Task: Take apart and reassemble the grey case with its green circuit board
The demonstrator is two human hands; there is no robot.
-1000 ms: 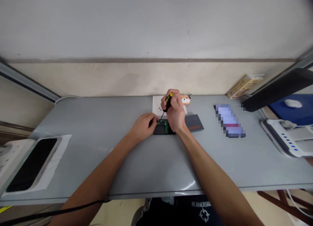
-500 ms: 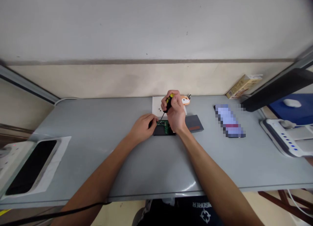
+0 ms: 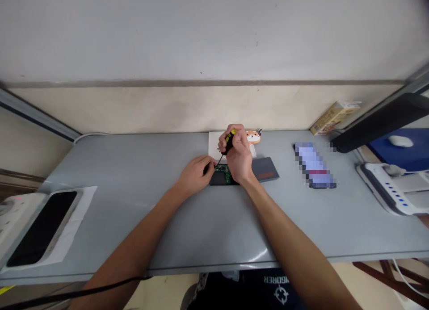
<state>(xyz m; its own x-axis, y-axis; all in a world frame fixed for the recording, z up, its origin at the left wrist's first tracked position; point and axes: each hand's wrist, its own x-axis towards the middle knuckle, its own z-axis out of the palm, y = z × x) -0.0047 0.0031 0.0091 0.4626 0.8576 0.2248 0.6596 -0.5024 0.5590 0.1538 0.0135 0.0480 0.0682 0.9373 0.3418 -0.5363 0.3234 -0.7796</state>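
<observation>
Near the centre of the frame, the right hand [image 3: 240,154] and its screwdriver [image 3: 228,145] have shifted slightly left, the shaft's tip now closer to the left hand [image 3: 196,173]; fingers cover more of the dark specks on the white paper [image 3: 213,141].

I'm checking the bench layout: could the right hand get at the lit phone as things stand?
Probably yes: only the flat grey panel and tabletop seem to lie between the right hand and the lit phone. That hand grips the screwdriver, though, so it would likely need freeing first.
</observation>
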